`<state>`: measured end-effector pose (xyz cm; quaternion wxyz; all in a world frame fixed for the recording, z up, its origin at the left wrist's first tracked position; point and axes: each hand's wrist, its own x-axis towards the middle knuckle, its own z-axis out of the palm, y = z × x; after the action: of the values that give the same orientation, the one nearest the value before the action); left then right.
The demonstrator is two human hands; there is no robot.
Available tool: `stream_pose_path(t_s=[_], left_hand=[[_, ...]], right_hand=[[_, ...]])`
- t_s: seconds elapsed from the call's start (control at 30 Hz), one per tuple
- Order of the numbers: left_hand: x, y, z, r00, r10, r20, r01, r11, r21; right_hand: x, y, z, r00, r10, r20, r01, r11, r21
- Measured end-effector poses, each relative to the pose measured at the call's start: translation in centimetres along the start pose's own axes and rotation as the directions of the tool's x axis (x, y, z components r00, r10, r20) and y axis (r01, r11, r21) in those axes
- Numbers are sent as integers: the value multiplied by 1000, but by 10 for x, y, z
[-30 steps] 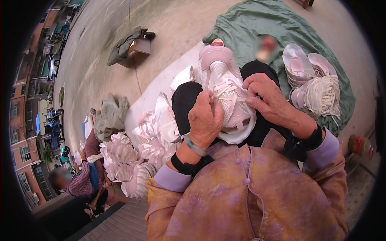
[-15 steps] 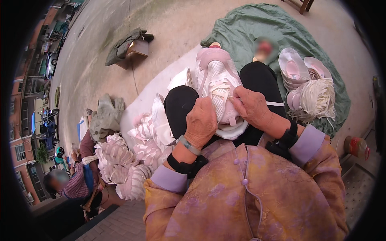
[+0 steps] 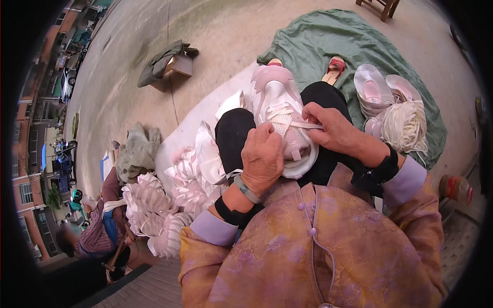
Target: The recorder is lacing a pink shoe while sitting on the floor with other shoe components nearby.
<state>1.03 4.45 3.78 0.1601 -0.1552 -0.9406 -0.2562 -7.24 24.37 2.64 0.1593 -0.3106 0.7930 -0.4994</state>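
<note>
Pink-and-white sneaker [image 3: 277, 95] lies between your two black-trousered knees [image 3: 233, 131], with its toe pointing away from you and its heel close to your jacket [image 3: 308, 246]. Several crossings of lacing are visible over its mesh upper. Your right hand [image 3: 339, 132] is at the right side of the shoe; its thumb and index finger make a closed grip on a white lace [image 3: 303, 124], which runs flat from the lacing toward these fingertips. Your left hand [image 3: 263, 156] is bent at the left side of the shoe, with its fingertips near the lacing. Its back is turned to the camera, so I cannot tell if this grip has also a lace inside. One loose lace end [image 3: 234, 173] shows just beside your left wrist.

At your right, on the green cloth [image 3: 303, 41], there are pale shoes [image 3: 374, 84] placed one against another, and a thick bundle of white laces [image 3: 412, 126] is next to them. A red-strapped sandal [image 3: 334, 71] shows on the same cloth, beyond your right knee. At your left, a pile of pink-and-white shoes [image 3: 149, 203] is near the white sheet [image 3: 200, 110]. Farther left sits another person in a striped top [image 3: 97, 233].
</note>
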Motion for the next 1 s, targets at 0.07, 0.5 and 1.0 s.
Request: stream_pose_path(t_s=[0.07, 0.5, 1.0], left_hand=[[1, -1, 1, 1000, 0, -15, 0, 1000, 24], [15, -45, -34, 921, -256, 293, 263, 965, 16], [-94, -121, -120, 982, -173, 80, 126, 906, 405]], right_hand=[[-2, -2, -7, 982, -183, -48, 158, 931, -329], [-21, 30, -65, 941, -326, 95, 293, 639, -711], [-181, 158, -198, 891, -126, -435, -262, 640, -722]])
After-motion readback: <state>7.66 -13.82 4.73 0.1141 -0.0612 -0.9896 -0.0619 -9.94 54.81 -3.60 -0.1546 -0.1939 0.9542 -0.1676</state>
